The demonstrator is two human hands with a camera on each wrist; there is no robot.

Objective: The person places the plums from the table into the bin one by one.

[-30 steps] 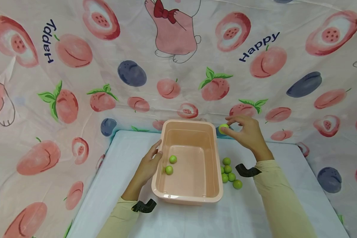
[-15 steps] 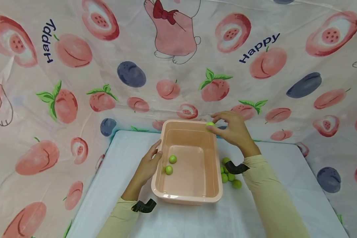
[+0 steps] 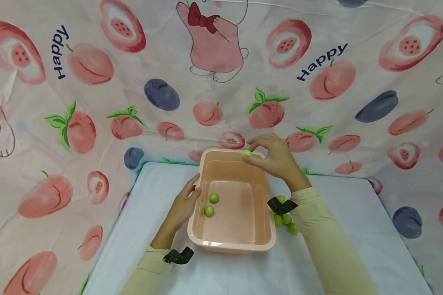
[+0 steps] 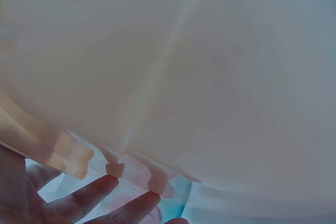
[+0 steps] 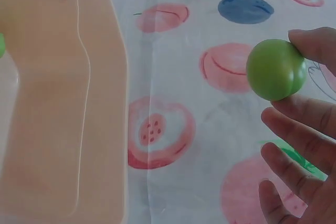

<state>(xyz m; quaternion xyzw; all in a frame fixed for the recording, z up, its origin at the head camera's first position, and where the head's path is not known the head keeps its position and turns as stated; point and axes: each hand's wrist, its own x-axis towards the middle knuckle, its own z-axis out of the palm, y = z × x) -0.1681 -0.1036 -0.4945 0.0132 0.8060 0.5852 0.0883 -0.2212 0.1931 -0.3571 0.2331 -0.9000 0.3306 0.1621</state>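
Note:
A small green plum [image 5: 275, 69] is pinched between the thumb and index finger of my right hand [image 3: 273, 157], its other fingers spread below. In the head view, this hand hovers at the far right corner of a peach-coloured plastic basin [image 3: 229, 243], with the plum overlapping the far rim. My left hand [image 3: 182, 207] rests against the basin's left side. The left wrist view shows its fingers [image 4: 86, 198] extended, tips touching the outer wall. Two green plums lie inside the basin, one plum [image 3: 214, 198] behind the other plum [image 3: 208, 211].
Several more green plums [image 3: 286, 219] lie on the white table [image 3: 162, 180] just right of the basin, partly hidden by the right wrist's black strap mount [image 3: 282, 206]. A fruit-printed cloth [image 3: 221, 94] hangs behind the table and along its sides.
My right hand has moved left with the pinched plum, from beside the basin to its far rim. The left hand, the basin and the two plums inside stay put.

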